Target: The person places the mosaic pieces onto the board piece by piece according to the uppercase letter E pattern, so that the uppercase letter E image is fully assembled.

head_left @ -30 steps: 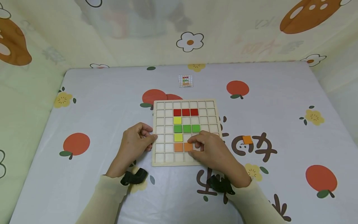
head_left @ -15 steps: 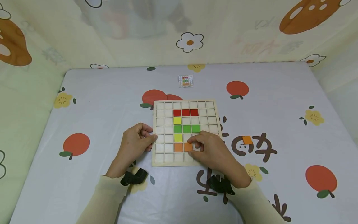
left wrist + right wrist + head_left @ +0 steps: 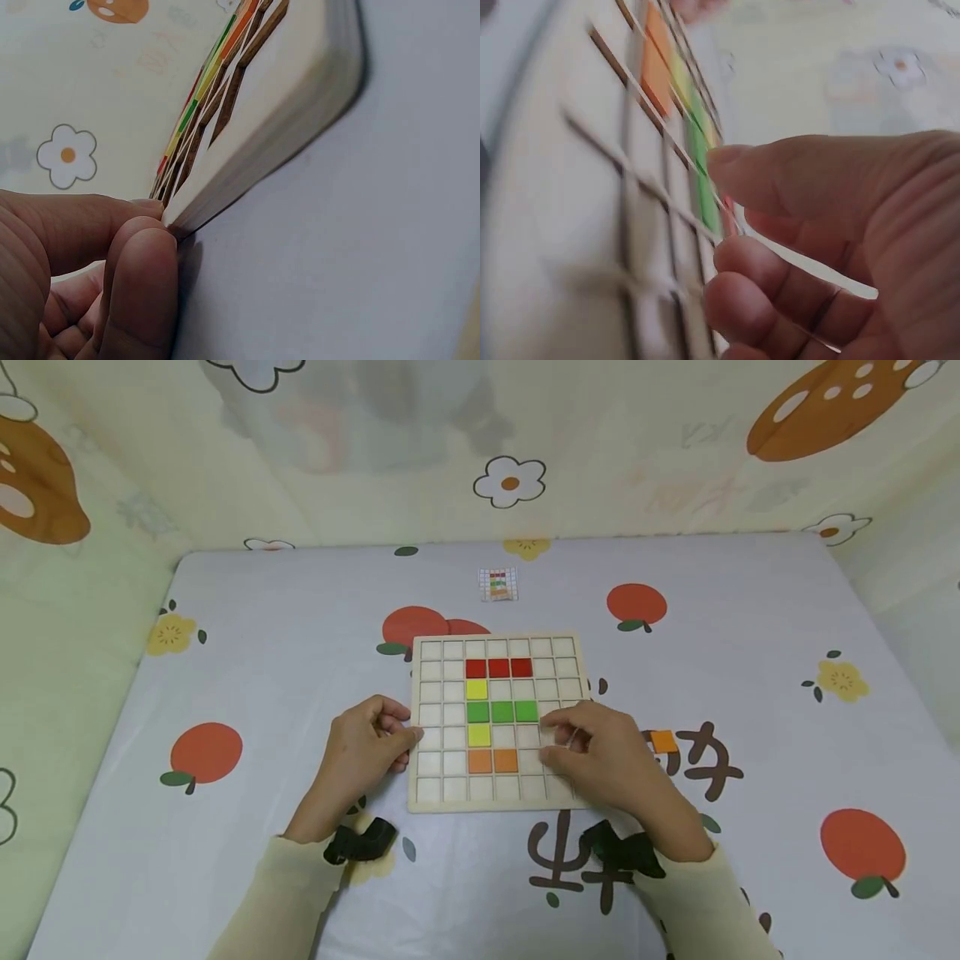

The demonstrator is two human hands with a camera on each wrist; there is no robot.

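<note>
A wooden grid board (image 3: 480, 807) lies on the table, with square tiles in some cells. Three red tiles (image 3: 498, 668) form a row near the far side, and three green tiles (image 3: 502, 712) sit across the middle. One yellow tile (image 3: 476, 689) is between those rows; another yellow tile (image 3: 479, 735) lies below the green. Two orange tiles (image 3: 492, 761) occupy the row nearer me. My left hand (image 3: 363, 739) pinches the board's left edge, thumb on the rim. Over the board's right part is my right hand (image 3: 600, 747), fingers loosely bent, nothing between thumb and fingertips (image 3: 739, 300).
One loose orange tile (image 3: 663, 742) lies on the cloth to the right of the board. Beyond the board is a small card (image 3: 498, 584) printed with a coloured grid. A patterned curtain (image 3: 360, 493) rises behind the table's far edge.
My right hand has left the second orange tile, which stays in its cell, and has moved right. My left hand keeps its place at the board's edge. The head view has tilted slightly.
</note>
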